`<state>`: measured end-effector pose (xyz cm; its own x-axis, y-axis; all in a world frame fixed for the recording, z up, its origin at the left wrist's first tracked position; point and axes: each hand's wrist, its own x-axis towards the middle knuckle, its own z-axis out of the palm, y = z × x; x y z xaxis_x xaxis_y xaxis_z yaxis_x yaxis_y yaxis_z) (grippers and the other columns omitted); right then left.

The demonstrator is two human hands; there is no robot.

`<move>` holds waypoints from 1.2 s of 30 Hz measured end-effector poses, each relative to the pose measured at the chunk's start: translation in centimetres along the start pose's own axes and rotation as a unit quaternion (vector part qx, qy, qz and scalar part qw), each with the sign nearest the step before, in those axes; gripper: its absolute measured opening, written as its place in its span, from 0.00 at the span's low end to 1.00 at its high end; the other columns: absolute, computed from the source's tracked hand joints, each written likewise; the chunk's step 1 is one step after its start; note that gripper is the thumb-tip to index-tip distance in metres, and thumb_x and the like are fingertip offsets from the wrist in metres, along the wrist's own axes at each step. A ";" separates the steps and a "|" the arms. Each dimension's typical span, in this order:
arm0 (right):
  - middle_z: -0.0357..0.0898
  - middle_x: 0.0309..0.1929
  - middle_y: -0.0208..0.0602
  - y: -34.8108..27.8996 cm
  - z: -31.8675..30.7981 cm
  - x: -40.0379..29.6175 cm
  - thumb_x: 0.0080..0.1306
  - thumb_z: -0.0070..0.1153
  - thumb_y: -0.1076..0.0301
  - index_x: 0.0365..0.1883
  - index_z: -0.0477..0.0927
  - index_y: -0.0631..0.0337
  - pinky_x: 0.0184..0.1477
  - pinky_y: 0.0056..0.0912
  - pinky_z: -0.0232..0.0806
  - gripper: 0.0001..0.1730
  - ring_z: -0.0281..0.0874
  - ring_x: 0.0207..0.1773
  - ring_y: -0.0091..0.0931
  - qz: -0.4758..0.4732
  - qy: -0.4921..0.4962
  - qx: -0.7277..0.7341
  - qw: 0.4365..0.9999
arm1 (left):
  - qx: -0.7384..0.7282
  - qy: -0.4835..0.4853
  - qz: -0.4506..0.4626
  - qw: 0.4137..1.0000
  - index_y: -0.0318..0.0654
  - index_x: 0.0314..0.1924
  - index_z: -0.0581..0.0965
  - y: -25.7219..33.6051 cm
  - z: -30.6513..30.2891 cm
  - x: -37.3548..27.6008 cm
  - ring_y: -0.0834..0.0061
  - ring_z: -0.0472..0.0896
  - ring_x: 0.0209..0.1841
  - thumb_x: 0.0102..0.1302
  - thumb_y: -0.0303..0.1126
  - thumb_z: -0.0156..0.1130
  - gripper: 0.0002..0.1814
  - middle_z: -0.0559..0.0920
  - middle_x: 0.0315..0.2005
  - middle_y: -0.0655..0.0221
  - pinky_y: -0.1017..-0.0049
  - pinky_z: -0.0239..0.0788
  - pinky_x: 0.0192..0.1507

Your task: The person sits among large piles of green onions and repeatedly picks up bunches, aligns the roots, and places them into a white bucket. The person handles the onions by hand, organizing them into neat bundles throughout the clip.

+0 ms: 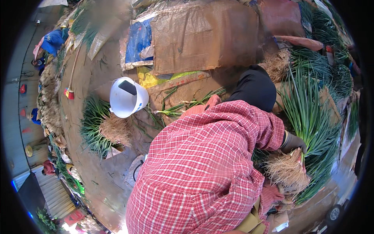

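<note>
My left hand (293,143), in a dark glove below a red checked sleeve, grips a bunch of green onions (302,122) just above its roots. Long green leaves spread up and right from the grip, and the pale, shaggy roots (285,168) hang below. Under these roots lie more rooted bunches. Beside them is reddish fabric (271,193) at the end of my other arm; whether it is a glove or a sleeve is unclear, and the fingers of my right hand are hidden. My checked shirt (201,163) fills the lower middle.
A white bucket (117,102) with a dark phone-like object (127,87) stands left, beside another onion bunch (115,130). Loose onions (172,111) lie on the ground. Brown woven sacking (187,41) covers a pile ahead. A broom (69,93) and people (49,167) are farther left.
</note>
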<state>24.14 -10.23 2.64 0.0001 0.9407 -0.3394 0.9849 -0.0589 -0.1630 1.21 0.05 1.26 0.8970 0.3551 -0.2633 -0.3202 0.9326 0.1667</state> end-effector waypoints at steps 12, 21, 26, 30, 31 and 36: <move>0.76 0.60 0.41 6.0 -0.1 -10.2 0.74 0.39 0.51 0.61 0.75 0.51 0.58 0.40 0.67 0.24 0.75 0.58 0.42 0.078 0.035 -0.248 0.965 | -0.093 -0.163 0.002 0.982 0.41 0.67 0.64 3.3 0.4 -3.1 0.66 0.75 0.60 0.61 0.30 0.64 0.34 0.77 0.57 0.60 0.63 0.67 0.65; 0.76 0.54 0.41 -13.8 -5.4 -1.9 0.67 0.53 0.61 0.57 0.75 0.62 0.58 0.37 0.66 0.22 0.76 0.54 0.37 -0.173 0.313 0.054 0.932 | -0.122 -0.197 0.169 0.958 0.37 0.53 0.77 -2.5 -2.9 2.4 0.69 0.80 0.49 0.70 0.56 0.55 0.28 0.83 0.45 0.63 0.67 0.69 0.60; 0.77 0.51 0.41 -15.8 -3.6 -3.5 0.61 0.61 0.52 0.50 0.78 0.57 0.56 0.46 0.65 0.24 0.75 0.55 0.39 -0.202 0.462 0.035 0.863 | -0.144 -0.340 0.062 0.927 0.45 0.55 0.76 -3.4 -2.6 0.5 0.70 0.79 0.52 0.75 0.49 0.49 0.19 0.81 0.47 0.66 0.68 0.69 0.61; 0.77 0.54 0.41 -15.3 -6.7 -5.4 0.63 0.59 0.49 0.52 0.78 0.57 0.56 0.46 0.65 0.26 0.75 0.55 0.39 -0.247 0.457 0.068 0.852 | 0.000 -0.078 0.207 0.975 0.44 0.66 0.67 -5.0 0.6 -2.3 0.64 0.70 0.65 0.75 0.50 0.48 0.26 0.72 0.62 0.63 0.62 0.67 0.64; 0.77 0.54 0.41 -15.2 -8.4 -6.3 0.63 0.59 0.49 0.53 0.77 0.57 0.56 0.46 0.65 0.26 0.75 0.55 0.39 -0.266 0.463 0.063 0.843 | -0.071 -0.232 0.148 0.959 0.41 0.64 0.69 -3.0 -0.4 -0.2 0.63 0.73 0.63 0.76 0.48 0.47 0.25 0.75 0.59 0.61 0.59 0.67 0.64; 0.76 0.54 0.52 -9.1 -12.7 -9.1 0.65 0.56 0.43 0.60 0.72 0.63 0.65 0.47 0.61 0.36 0.73 0.59 0.44 -0.181 0.604 0.362 0.687 | 0.151 -0.218 0.147 0.953 0.34 0.57 0.75 -0.8 10.2 -0.8 0.61 0.80 0.53 0.74 0.48 0.47 0.25 0.81 0.52 0.58 0.61 0.73 0.58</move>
<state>17.34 -13.98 18.97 0.3522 0.5035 0.7890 0.6147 0.5113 -0.6007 3.88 -1.63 10.97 0.8440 0.4767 0.2459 -0.5347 0.7120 0.4550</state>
